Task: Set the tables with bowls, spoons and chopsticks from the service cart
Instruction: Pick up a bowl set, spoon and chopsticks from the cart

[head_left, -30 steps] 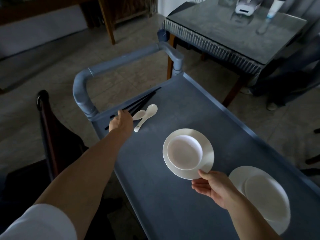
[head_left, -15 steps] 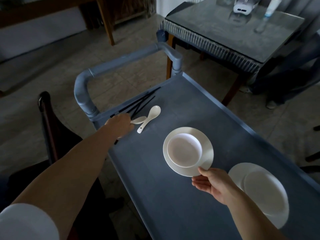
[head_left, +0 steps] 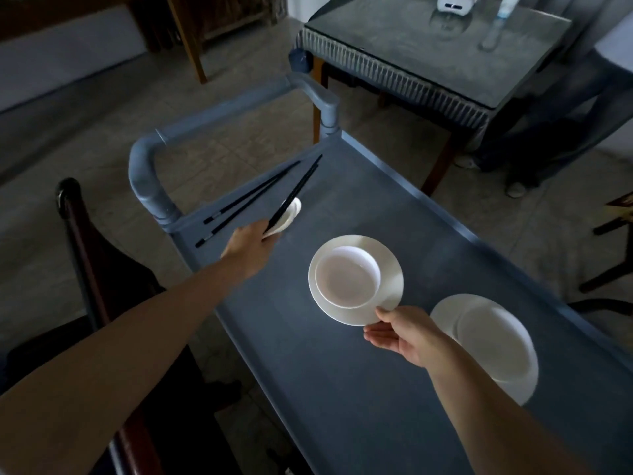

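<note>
My left hand (head_left: 251,243) grips a pair of black chopsticks (head_left: 297,190) together with a white spoon (head_left: 289,217), lifted a little above the far end of the grey service cart (head_left: 342,389). Two more black chopsticks (head_left: 246,204) lie on the cart by its handle. My right hand (head_left: 404,334) pinches the near rim of a white plate (head_left: 394,279) that carries a white bowl (head_left: 347,281), held over the middle of the cart.
A second white plate (head_left: 445,315) with a bowl (head_left: 493,341) sits on the cart at the right. The cart handle (head_left: 219,114) arches at the far end. A glass-topped table (head_left: 435,46) stands beyond, a dark chair (head_left: 78,234) at the left, floor all around.
My left hand closed on chopsticks and a spoon and raised them off the cart, tips now pointing up and away. The plate with the bowl stayed about where it was.
</note>
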`<state>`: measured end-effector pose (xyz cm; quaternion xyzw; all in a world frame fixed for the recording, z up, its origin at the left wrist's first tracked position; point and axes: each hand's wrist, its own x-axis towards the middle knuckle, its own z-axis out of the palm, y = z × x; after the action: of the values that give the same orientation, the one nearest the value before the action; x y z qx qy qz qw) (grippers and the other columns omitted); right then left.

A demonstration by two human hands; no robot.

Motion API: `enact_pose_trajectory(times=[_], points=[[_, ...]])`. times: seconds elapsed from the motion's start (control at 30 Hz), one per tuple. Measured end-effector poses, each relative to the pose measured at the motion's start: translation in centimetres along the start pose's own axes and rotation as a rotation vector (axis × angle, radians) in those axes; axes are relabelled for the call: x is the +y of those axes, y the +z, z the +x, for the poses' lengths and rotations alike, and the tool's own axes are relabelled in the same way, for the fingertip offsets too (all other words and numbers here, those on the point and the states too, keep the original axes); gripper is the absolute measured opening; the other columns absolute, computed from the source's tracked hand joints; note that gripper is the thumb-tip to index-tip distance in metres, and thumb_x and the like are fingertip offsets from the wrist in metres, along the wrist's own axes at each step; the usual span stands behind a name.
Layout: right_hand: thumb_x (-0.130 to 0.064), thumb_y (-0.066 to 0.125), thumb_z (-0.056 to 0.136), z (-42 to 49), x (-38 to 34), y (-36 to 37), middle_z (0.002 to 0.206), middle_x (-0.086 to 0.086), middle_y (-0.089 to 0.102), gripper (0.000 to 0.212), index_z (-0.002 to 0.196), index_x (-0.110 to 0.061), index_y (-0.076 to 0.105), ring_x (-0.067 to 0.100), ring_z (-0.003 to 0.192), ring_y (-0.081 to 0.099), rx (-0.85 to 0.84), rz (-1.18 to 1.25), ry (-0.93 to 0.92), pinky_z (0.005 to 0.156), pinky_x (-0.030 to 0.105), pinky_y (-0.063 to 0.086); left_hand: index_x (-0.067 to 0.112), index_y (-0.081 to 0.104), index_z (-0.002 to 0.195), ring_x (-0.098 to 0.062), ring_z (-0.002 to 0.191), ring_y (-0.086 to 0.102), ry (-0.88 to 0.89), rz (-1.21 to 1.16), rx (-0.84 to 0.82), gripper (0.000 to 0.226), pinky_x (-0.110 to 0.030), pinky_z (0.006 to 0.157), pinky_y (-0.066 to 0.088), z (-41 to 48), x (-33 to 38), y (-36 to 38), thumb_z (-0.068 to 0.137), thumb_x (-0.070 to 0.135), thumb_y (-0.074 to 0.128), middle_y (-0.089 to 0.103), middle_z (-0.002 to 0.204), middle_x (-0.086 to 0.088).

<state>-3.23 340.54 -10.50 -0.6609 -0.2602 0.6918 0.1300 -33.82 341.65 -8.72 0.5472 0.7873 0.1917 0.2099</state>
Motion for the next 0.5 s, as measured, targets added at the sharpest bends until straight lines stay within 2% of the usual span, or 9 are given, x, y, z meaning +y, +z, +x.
enact_pose_trajectory(times=[0.03,0.1,0.17,0.23,0.3,0.4,0.5], points=[[-0.013,0.059,0.099,-0.1,0.0,0.0,0.074,0.022,0.073,0.025,0.102,0.012,0.060,0.030,0.063,0.074,0.001,-0.009,0.006,0.049,0.030,0.057,0.016,0.061,0.105,-0.034,0.081,0.062,-0.023,-0.077,-0.029,0.027,-0.034,0.062,0.047,-0.6,1.3,0.6,0.096,0.040,0.053,0.063,0.085,-0.010],[-0.013,0.058,0.100,-0.5,0.2,-0.1,0.076,0.023,0.072,0.026,0.099,0.013,0.061,0.028,0.061,0.073,-0.003,-0.038,0.020,0.049,0.030,0.057,0.022,0.061,0.097,-0.023,0.062,0.060,-0.093,-0.236,-0.096,0.027,-0.028,0.046,0.043,-2.0,3.1,2.1,0.089,0.048,0.060,0.059,0.072,0.000],[-0.013,0.058,0.100,-1.0,0.7,-0.2,0.072,0.022,0.072,0.026,0.094,0.012,0.062,0.028,0.060,0.073,-0.008,-0.077,0.034,0.049,0.029,0.057,0.023,0.059,0.088,-0.014,0.045,0.052,-0.176,-0.407,-0.166,0.040,-0.022,0.036,0.036,-3.8,4.1,3.5,0.074,0.058,0.072,0.057,0.066,0.005],[-0.012,0.058,0.100,-1.5,1.5,-0.5,0.069,0.020,0.072,0.024,0.092,0.010,0.061,0.028,0.061,0.073,-0.021,-0.113,0.048,0.049,0.029,0.057,0.027,0.059,0.094,-0.011,0.049,0.056,-0.191,-0.411,-0.229,0.054,-0.022,0.038,0.038,-5.8,4.4,4.7,0.062,0.065,0.078,0.062,0.074,0.006],[-0.012,0.057,0.100,-2.1,2.3,-0.8,0.068,0.019,0.073,0.021,0.095,0.008,0.059,0.028,0.064,0.074,-0.044,-0.144,0.064,0.051,0.030,0.057,0.027,0.060,0.092,-0.011,0.055,0.059,-0.205,-0.389,-0.240,0.053,-0.022,0.041,0.040,-7.5,4.3,5.5,0.060,0.063,0.080,0.062,0.071,0.008],[-0.013,0.057,0.100,-3.0,3.4,-1.3,0.071,0.019,0.073,0.019,0.099,0.006,0.058,0.027,0.066,0.075,-0.071,-0.175,0.087,0.052,0.030,0.057,0.022,0.050,0.069,-0.011,0.034,0.042,-0.306,-0.480,-0.220,0.044,-0.021,0.035,0.032,-9.1,3.9,6.3,0.065,0.053,0.082,0.049,0.052,0.006],[-0.013,0.057,0.100,-4.1,4.7,-1.9,0.077,0.020,0.071,0.017,0.099,0.004,0.058,0.027,0.065,0.074,-0.088,-0.224,0.102,0.053,0.030,0.058,0.017,0.052,0.070,-0.015,0.033,0.037,-0.393,-0.468,-0.258,0.037,-0.020,0.036,0.030,-11.2,3.9,6.6,0.071,0.040,0.080,0.047,0.053,0.000]])
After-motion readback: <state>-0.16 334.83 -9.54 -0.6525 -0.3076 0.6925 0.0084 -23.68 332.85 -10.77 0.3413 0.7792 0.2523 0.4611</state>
